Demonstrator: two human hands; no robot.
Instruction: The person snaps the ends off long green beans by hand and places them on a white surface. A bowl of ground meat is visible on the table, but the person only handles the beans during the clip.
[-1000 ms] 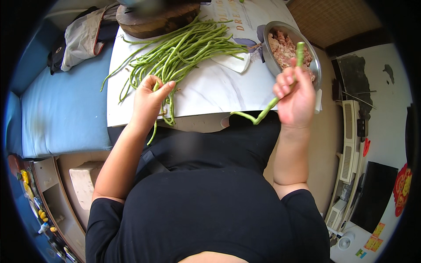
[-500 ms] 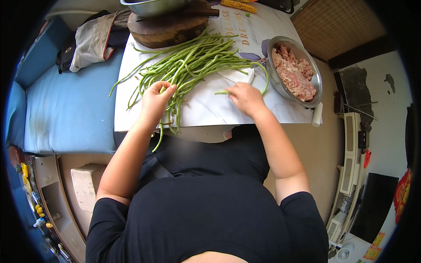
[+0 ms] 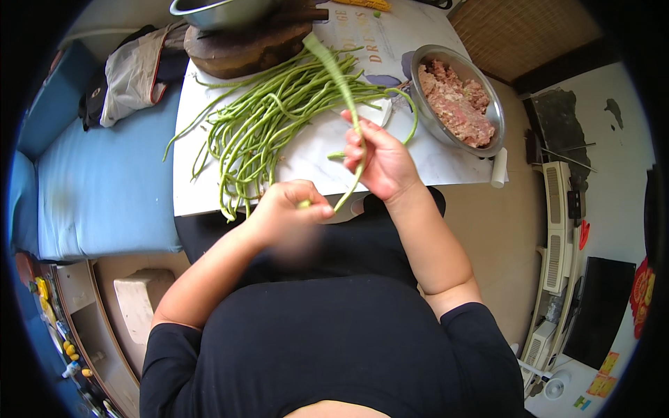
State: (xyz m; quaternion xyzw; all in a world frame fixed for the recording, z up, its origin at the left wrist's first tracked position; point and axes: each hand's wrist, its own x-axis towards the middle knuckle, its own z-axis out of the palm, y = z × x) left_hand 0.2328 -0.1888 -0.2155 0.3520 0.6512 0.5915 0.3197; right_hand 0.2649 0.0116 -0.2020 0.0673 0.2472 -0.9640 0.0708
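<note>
Both hands work one long green bean lifted off the table. The left hand has its fingers pinched shut on the bean's lower end, just in front of the table edge. The right hand has its fingers curled closed around the bean's middle, and the rest of the pod runs up and away past them, over the pile of beans.

Judged step: nipping the tip or pulling the string off this pod. To do it well, the pinch should sit right at the very end so little flesh is lost, and the right hand should hold the pod taut but not bent, since a thin pod probably snaps if kinked. Pulling along the pod rather than across it likely keeps it whole. The left hand is blurred, so the exact contact of thumb and tip cannot be told.

Beyond the right fingers stands a metal bowl of minced meat; beyond the pile, a round wooden block with a steel bowl on it.

Versus half a second earlier: both hands were down on the table, left on the pile, right on a bean beside the meat bowl. Now both are raised toward the body and joined on one pod, with the pile left lying flat.
</note>
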